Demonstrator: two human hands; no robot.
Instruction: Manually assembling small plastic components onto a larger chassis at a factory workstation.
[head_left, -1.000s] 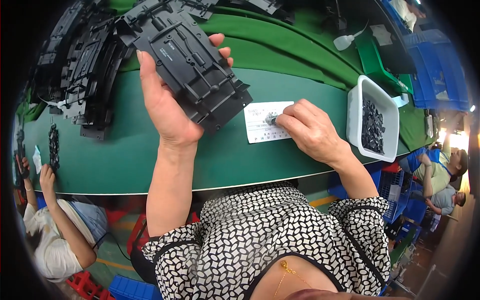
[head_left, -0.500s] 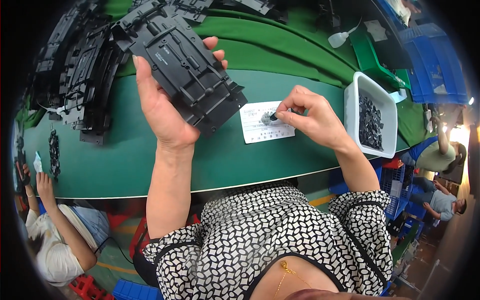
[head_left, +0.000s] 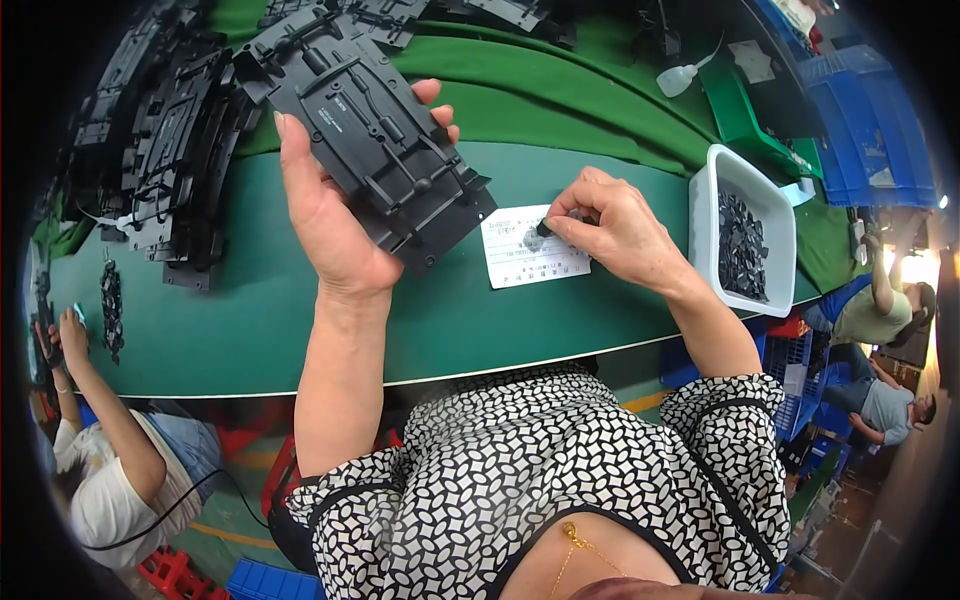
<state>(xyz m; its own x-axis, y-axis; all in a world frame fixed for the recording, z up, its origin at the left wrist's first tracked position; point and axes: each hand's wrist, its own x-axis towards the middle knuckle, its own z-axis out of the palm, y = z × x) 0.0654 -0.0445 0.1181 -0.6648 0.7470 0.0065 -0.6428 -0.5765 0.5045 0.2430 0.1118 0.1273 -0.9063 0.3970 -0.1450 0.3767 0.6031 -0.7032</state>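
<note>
A long black molded plastic panel [head_left: 375, 130] with ribs and raised channels is held up and tilted in my left hand [head_left: 335, 225]. The thumb lies along its left edge and the fingertips curl round its right edge. My right hand [head_left: 620, 230] pinches a small black piece [head_left: 545, 229], mostly covered by the fingers. The piece is over a white printed paper slip [head_left: 520, 270] lying on the green tabletop, next to a dark grey smudge on the paper. Whether the piece touches the paper I cannot tell.
A white bin [head_left: 707, 225] of small black parts stands right of my right hand. Stacked black panels [head_left: 175, 170] fill the left back. A green tray [head_left: 745, 125] and a white squeeze bottle [head_left: 680, 78] lie at the back right. A co-worker [head_left: 130, 470] sits at left.
My left hand and the panel have shifted slightly right and down. My right hand has moved very little, still pinching the small piece. The co-worker's arm at left has moved up and left.
</note>
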